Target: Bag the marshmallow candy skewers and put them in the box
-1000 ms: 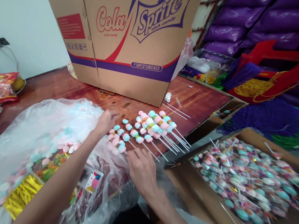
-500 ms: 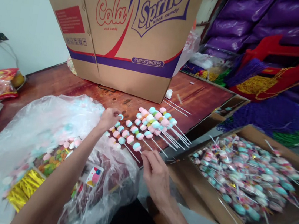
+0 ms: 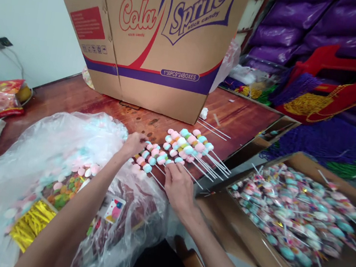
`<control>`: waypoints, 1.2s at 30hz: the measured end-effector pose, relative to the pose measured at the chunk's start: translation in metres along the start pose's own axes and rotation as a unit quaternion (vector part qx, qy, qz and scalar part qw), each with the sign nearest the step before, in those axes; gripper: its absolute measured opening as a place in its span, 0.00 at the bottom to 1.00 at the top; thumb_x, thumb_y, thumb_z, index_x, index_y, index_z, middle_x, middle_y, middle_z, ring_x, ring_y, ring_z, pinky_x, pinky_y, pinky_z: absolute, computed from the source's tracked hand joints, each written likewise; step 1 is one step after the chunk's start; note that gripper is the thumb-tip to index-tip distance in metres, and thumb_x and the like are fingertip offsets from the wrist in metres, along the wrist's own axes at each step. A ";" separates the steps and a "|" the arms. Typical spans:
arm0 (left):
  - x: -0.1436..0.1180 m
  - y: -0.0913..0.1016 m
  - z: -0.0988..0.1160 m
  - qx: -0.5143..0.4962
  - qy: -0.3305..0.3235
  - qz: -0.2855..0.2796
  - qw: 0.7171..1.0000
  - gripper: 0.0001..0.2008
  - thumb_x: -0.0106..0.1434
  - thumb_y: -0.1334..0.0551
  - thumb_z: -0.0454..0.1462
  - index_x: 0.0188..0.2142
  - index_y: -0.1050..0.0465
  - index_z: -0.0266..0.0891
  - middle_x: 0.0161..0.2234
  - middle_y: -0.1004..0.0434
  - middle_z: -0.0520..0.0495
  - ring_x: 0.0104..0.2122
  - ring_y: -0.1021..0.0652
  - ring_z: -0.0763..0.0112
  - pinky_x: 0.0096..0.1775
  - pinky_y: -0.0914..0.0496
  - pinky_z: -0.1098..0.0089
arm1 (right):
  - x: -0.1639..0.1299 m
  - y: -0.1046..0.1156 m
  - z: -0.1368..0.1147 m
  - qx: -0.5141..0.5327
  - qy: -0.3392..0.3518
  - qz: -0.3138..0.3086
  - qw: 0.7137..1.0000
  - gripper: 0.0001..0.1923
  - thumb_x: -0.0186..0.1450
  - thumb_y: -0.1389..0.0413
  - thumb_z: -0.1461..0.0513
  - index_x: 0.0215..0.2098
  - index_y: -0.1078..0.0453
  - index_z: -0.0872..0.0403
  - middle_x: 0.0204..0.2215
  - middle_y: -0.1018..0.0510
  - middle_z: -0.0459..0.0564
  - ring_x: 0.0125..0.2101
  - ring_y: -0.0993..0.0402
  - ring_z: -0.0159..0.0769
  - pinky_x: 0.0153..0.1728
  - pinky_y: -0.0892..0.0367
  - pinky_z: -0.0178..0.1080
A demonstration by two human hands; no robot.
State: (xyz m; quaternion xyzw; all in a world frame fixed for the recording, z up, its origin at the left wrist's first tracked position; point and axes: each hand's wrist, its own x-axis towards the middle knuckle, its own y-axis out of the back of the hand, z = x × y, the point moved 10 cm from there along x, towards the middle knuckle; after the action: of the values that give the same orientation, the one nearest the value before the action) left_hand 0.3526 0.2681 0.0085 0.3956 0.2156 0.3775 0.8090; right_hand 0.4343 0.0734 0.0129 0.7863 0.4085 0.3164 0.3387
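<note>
Big cardboard carton (image 3: 152,36), printed "Cola Sprite", stands upright on wood-grain table (image 3: 244,116), just beyond both grips. Open cardboard box (image 3: 296,213) to the R of the R grip, lower than table, heaped w/ wrapped candy sticks. Crinkly clear plastic bag (image 3: 59,165) under and L of the L forearm, holds pastel marshmallows, gummy bits, gold foil packs. Marshmallow skewers (image 3: 189,146) in a fanned row on table, soft round pink/blue/white pieces on thin white sticks, sticks pointing R. Smaller skewer group (image 3: 149,156) lies between the two grips. L hand (image 3: 133,144) reaches fwd over bag, arm straight, fingers curled down on marshmallow end of that group; grip closed or just touching, can't tell. R hand (image 3: 177,187) palm down, fingers extended, tips pressing stick side of same group, not clamped.
</note>
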 end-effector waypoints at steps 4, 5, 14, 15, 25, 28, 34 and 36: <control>-0.005 0.001 -0.004 -0.010 0.000 -0.015 1.000 0.13 0.60 0.41 0.32 0.39 0.17 0.38 0.37 0.15 0.48 0.40 0.19 0.64 0.46 0.28 0.68 | 0.006 -0.003 0.001 -0.040 -0.011 -0.023 0.999 0.12 0.72 0.51 0.65 0.37 0.26 0.55 0.35 0.24 0.52 0.33 0.30 0.36 0.30 0.45 0.35; -0.005 0.001 -0.004 -0.015 0.000 -0.019 1.000 0.14 0.61 0.42 0.33 0.39 0.17 0.38 0.37 0.15 0.49 0.40 0.19 0.64 0.46 0.28 0.69 | 0.007 -0.003 0.000 -0.048 -0.013 -0.030 0.998 0.12 0.73 0.51 0.65 0.37 0.26 0.55 0.35 0.24 0.52 0.33 0.30 0.36 0.30 0.46 0.35; -0.005 -0.004 -0.008 -0.036 -0.007 -0.020 0.999 0.14 0.61 0.41 0.33 0.39 0.16 0.37 0.37 0.14 0.49 0.39 0.19 0.65 0.45 0.27 0.70 | 0.019 -0.005 -0.007 -0.082 -0.004 -0.082 0.993 0.15 0.72 0.53 0.69 0.37 0.24 0.55 0.36 0.24 0.52 0.34 0.29 0.36 0.29 0.48 0.36; -0.004 -0.006 -0.008 -0.037 -0.009 -0.022 0.999 0.13 0.61 0.41 0.33 0.38 0.16 0.38 0.36 0.14 0.50 0.38 0.19 0.65 0.44 0.27 0.70 | 0.019 -0.005 -0.008 -0.083 -0.001 -0.084 0.993 0.15 0.72 0.53 0.69 0.37 0.24 0.55 0.36 0.24 0.52 0.34 0.29 0.36 0.29 0.47 0.36; -0.006 -0.011 -0.004 0.017 -0.022 -0.007 1.000 0.16 0.61 0.43 0.30 0.40 0.16 0.37 0.38 0.15 0.46 0.37 0.19 0.65 0.42 0.28 0.71 | 0.018 -0.023 -0.017 -0.098 -0.032 -0.121 0.987 0.16 0.73 0.55 0.68 0.45 0.25 0.56 0.43 0.24 0.55 0.33 0.28 0.36 0.27 0.46 0.36; -0.010 -0.010 0.004 0.056 -0.039 0.003 0.998 0.16 0.62 0.44 0.31 0.39 0.16 0.39 0.39 0.16 0.44 0.39 0.21 0.63 0.44 0.30 0.69 | 0.020 -0.026 -0.021 -0.083 -0.033 -0.116 0.989 0.16 0.72 0.55 0.69 0.46 0.25 0.56 0.44 0.24 0.55 0.34 0.27 0.37 0.28 0.45 0.36; -0.012 -0.010 0.022 0.108 -0.080 -0.006 0.991 0.16 0.63 0.45 0.31 0.38 0.16 0.39 0.38 0.19 0.43 0.38 0.23 0.64 0.43 0.32 0.69 | 0.024 -0.028 -0.024 -0.057 -0.035 -0.095 0.993 0.16 0.72 0.54 0.69 0.45 0.25 0.55 0.44 0.23 0.54 0.36 0.27 0.38 0.29 0.43 0.36; -0.015 -0.008 0.026 0.115 -0.091 -0.016 0.989 0.16 0.63 0.46 0.31 0.36 0.17 0.40 0.35 0.20 0.45 0.37 0.23 0.64 0.42 0.32 0.70 | 0.022 -0.027 -0.020 -0.063 -0.043 -0.093 0.993 0.15 0.72 0.54 0.68 0.45 0.25 0.55 0.44 0.23 0.55 0.35 0.27 0.38 0.28 0.44 0.36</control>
State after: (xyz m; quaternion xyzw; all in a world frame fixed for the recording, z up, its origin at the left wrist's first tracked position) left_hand 0.3637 0.2407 0.0180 0.5153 0.1900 0.2995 0.7802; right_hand 0.4172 0.1095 0.0081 0.7347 0.4440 0.2745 0.4332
